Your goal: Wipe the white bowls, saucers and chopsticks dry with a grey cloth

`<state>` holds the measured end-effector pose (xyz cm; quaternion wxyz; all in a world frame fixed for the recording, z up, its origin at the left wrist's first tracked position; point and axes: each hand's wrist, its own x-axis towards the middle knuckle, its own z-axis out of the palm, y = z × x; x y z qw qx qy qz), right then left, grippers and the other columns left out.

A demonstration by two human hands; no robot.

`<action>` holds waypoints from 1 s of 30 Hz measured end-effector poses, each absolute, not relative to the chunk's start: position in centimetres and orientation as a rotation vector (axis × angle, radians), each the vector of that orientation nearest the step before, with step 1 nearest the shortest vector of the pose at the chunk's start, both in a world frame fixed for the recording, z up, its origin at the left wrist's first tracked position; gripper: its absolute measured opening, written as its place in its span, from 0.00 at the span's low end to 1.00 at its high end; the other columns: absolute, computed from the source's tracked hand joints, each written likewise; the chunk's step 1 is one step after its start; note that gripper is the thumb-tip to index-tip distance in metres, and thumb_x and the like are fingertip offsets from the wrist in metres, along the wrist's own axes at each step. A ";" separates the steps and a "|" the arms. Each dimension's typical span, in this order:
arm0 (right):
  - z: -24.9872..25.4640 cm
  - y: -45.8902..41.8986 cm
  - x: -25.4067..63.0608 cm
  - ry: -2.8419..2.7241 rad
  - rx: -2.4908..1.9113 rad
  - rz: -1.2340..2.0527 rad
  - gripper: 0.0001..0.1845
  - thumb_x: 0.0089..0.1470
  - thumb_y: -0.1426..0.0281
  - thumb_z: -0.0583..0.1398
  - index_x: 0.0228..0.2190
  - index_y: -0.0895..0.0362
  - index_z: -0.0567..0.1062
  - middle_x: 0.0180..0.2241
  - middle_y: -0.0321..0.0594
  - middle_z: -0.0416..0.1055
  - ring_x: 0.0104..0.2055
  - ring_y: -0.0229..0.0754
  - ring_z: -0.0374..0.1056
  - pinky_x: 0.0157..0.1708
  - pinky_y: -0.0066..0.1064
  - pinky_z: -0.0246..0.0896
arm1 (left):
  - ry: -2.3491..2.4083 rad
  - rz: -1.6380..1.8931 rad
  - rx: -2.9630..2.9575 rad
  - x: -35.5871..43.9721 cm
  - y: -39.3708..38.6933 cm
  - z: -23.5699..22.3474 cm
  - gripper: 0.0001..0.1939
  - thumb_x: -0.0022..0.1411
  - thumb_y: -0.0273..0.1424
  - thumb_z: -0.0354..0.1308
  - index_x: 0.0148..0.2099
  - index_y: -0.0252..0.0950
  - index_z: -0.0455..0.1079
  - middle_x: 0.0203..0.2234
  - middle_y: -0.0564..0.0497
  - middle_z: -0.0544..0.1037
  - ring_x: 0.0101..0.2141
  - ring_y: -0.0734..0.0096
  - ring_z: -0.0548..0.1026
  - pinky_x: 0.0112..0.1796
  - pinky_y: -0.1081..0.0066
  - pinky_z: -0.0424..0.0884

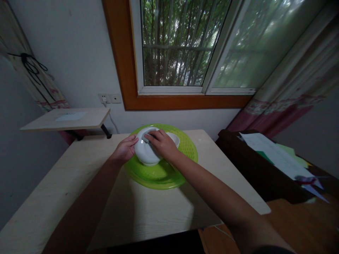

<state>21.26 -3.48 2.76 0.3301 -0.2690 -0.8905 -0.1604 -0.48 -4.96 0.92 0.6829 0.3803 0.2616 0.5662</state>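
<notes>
A white bowl [144,150] is tilted over a round green plastic basin [156,174]. My left hand [125,150] grips the bowl's left edge, thumb and fingers closed on it. My right hand [162,143] presses a small grey pad or cloth [145,137] against the bowl's surface, fingers curled over it. Whether the pad is a cloth or a scourer is unclear. Behind my right hand, a second white bowl [173,138] sits in the basin, partly hidden by the hand.
The basin stands on a pale wooden table [113,211] near the wall. At the left is a raised shelf [92,118] with a paper on it. Beyond the table's right edge, papers [278,158] lie on a dark brown piece of furniture. A window [180,46] is ahead.
</notes>
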 end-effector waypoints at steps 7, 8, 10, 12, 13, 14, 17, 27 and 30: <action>2.5 -2.7 22.0 -2.204 -0.872 -0.284 0.20 0.63 0.72 0.57 0.55 0.59 0.76 0.51 0.51 0.72 0.50 0.53 0.65 0.51 0.45 0.68 | 0.622 1.317 0.816 -0.9 -4.6 0.7 0.14 0.60 0.22 0.61 0.50 0.27 0.75 0.43 0.39 0.81 0.42 0.60 0.80 0.46 0.65 0.76; 2.4 -2.8 22.0 -2.205 -0.869 -0.262 0.19 0.62 0.72 0.58 0.53 0.59 0.77 0.50 0.51 0.73 0.50 0.53 0.66 0.51 0.45 0.68 | 0.624 1.334 0.795 -1.0 -4.5 0.7 0.14 0.60 0.22 0.61 0.49 0.27 0.75 0.42 0.39 0.81 0.42 0.60 0.80 0.46 0.65 0.76; 2.4 -3.1 22.1 -2.218 -0.841 -0.223 0.17 0.62 0.70 0.58 0.51 0.59 0.79 0.48 0.51 0.74 0.48 0.52 0.67 0.50 0.45 0.68 | 0.633 1.383 0.748 -1.1 -4.4 0.8 0.12 0.61 0.21 0.60 0.47 0.26 0.75 0.41 0.39 0.81 0.41 0.61 0.80 0.46 0.64 0.76; 2.3 -3.4 22.1 -2.258 -0.773 -0.189 0.17 0.64 0.69 0.57 0.50 0.59 0.79 0.47 0.50 0.74 0.48 0.51 0.68 0.51 0.45 0.68 | 0.638 1.433 0.709 -1.1 -4.3 0.9 0.10 0.61 0.21 0.59 0.45 0.27 0.75 0.38 0.41 0.82 0.38 0.63 0.81 0.45 0.64 0.77; 2.3 -3.5 22.1 -2.286 -0.723 -0.174 0.17 0.64 0.68 0.57 0.50 0.58 0.79 0.48 0.50 0.74 0.49 0.51 0.69 0.52 0.45 0.68 | 0.639 1.454 0.694 -1.1 -4.3 0.9 0.09 0.61 0.20 0.59 0.45 0.27 0.75 0.38 0.41 0.82 0.37 0.64 0.81 0.45 0.64 0.77; 2.3 -3.6 22.0 -2.319 -0.667 -0.163 0.17 0.64 0.68 0.57 0.50 0.57 0.79 0.49 0.49 0.74 0.50 0.50 0.68 0.52 0.45 0.68 | 0.639 1.469 0.683 -1.1 -4.2 0.9 0.09 0.61 0.20 0.58 0.45 0.27 0.75 0.37 0.42 0.82 0.36 0.65 0.81 0.46 0.64 0.77; 2.2 -3.8 21.9 -2.399 -0.515 -0.150 0.19 0.65 0.69 0.56 0.54 0.57 0.76 0.53 0.50 0.72 0.54 0.50 0.67 0.55 0.45 0.66 | 0.639 1.481 0.675 -1.1 -4.2 0.9 0.09 0.61 0.20 0.58 0.45 0.27 0.74 0.36 0.43 0.82 0.35 0.67 0.80 0.46 0.64 0.77; 2.0 -3.3 21.3 -2.414 -0.723 -0.256 0.20 0.66 0.69 0.56 0.58 0.47 0.73 0.53 0.45 0.71 0.53 0.50 0.65 0.54 0.43 0.64 | 0.616 1.387 0.759 -0.9 -4.5 0.9 0.09 0.60 0.22 0.61 0.44 0.28 0.75 0.38 0.40 0.82 0.42 0.58 0.81 0.46 0.62 0.77; 2.0 -3.0 21.3 -2.325 -0.859 -0.219 0.19 0.66 0.71 0.57 0.56 0.52 0.74 0.51 0.48 0.72 0.51 0.50 0.66 0.51 0.41 0.65 | 0.626 1.407 0.743 -1.0 -4.5 0.8 0.09 0.60 0.22 0.61 0.44 0.28 0.75 0.38 0.41 0.82 0.40 0.62 0.81 0.45 0.65 0.77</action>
